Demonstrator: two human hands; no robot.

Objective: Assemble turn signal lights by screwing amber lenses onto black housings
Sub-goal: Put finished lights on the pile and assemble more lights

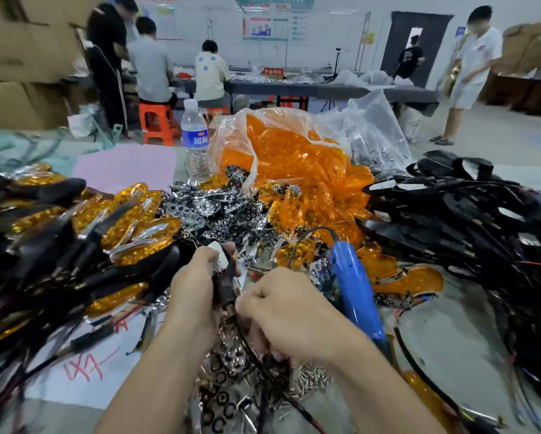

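table [450, 333] under heaped lenses [309, 170], housings [466, 220], perhaps screws [309, 375]

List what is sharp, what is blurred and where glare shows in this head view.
Head view: sharp at centre on the left hand, right hand and the black housing they grip; smeared at the left edge across the finished lights and cardboard boxes; wide-angle bending toward the corners; glare on the clear bag of amber lenses and chrome reflectors.
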